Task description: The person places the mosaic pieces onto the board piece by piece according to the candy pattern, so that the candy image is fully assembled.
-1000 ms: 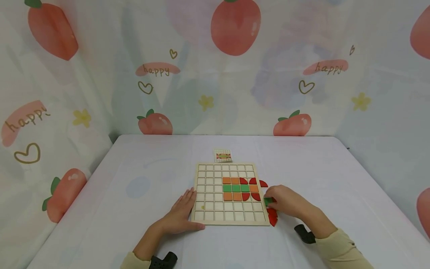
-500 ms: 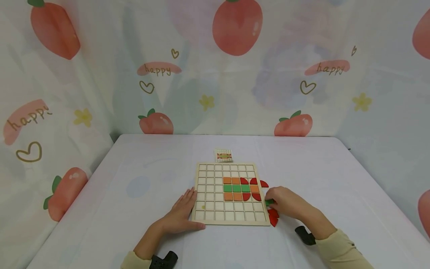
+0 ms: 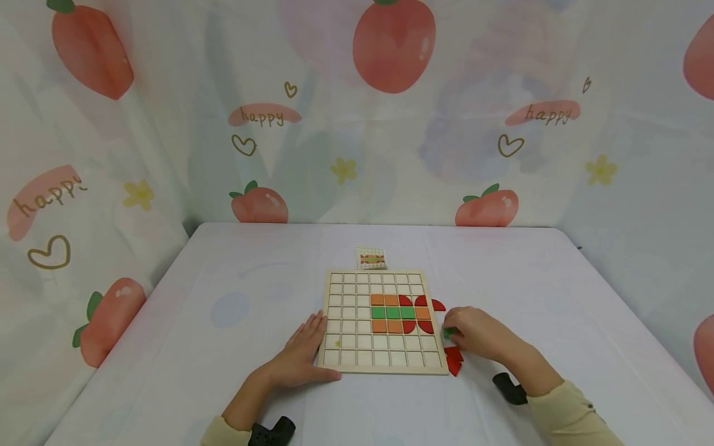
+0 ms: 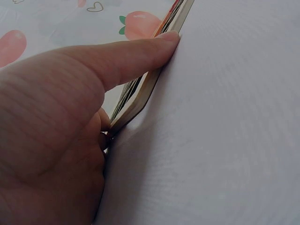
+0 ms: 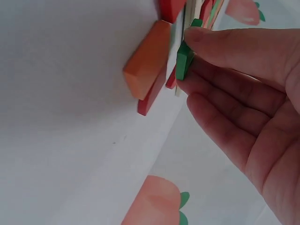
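On the white table lies a square wooden grid board point(image 3: 357, 342), with orange, green and red tiles set in its right half. My left hand point(image 3: 298, 354) rests against the board's left side with straight fingers, its thumb along the near edge. In the left wrist view the thumb point(image 4: 140, 56) presses on the board's rim. Just off the board's right edge, my right hand point(image 3: 480, 331) pinches a green tile point(image 5: 183, 61) between thumb and fingers. Beside that tile an orange block point(image 5: 147, 61) shows in the right wrist view.
Loose red pieces point(image 3: 453, 359) lie by the board's near right corner, and a red quarter-round piece point(image 3: 438, 305) sits farther up that side. A small pattern card point(image 3: 370, 258) lies beyond the board's far edge. A printed curtain point(image 3: 357, 155) stands behind the table.
My right hand has shifted slightly to the right with the green tile, which sits a little farther from the board's edge. The left hand and board stay in place.
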The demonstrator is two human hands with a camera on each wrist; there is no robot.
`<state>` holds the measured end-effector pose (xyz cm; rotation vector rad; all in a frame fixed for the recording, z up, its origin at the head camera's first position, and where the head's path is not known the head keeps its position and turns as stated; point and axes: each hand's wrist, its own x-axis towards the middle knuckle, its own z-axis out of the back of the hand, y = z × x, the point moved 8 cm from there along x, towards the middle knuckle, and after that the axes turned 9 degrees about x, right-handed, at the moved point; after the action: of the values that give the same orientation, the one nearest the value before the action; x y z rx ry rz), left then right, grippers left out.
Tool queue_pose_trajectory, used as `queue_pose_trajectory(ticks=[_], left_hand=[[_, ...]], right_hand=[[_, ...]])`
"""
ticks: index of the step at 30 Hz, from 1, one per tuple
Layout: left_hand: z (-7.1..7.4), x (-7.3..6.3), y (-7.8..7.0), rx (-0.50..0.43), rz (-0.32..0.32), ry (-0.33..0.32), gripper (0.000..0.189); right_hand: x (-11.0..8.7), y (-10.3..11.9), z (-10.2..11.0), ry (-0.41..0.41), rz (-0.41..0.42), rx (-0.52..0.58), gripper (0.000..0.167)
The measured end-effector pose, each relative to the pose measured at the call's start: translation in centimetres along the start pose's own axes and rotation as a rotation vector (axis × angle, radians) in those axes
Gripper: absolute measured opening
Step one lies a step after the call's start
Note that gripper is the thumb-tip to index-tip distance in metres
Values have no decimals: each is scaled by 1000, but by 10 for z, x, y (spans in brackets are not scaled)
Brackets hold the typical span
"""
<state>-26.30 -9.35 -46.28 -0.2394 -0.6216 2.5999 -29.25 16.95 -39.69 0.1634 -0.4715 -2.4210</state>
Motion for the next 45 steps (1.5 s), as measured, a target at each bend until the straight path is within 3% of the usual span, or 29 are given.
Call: queue_pose_trajectory(ticks=[13, 20, 29, 45], left_hand=[[1, -1, -1, -9, 0, 0, 109], [2, -1, -1, -7, 3, 0, 108], [2, 0, -1, -16, 5, 2, 109], [1, -1, -1, -10, -8, -6, 108]], right_hand=[[14, 8, 2, 15, -68, 30, 16], [22, 15, 1, 6, -33, 29, 12], [32, 25, -2, -1, 73, 15, 12], [44, 39, -5, -15, 148, 22, 8]])
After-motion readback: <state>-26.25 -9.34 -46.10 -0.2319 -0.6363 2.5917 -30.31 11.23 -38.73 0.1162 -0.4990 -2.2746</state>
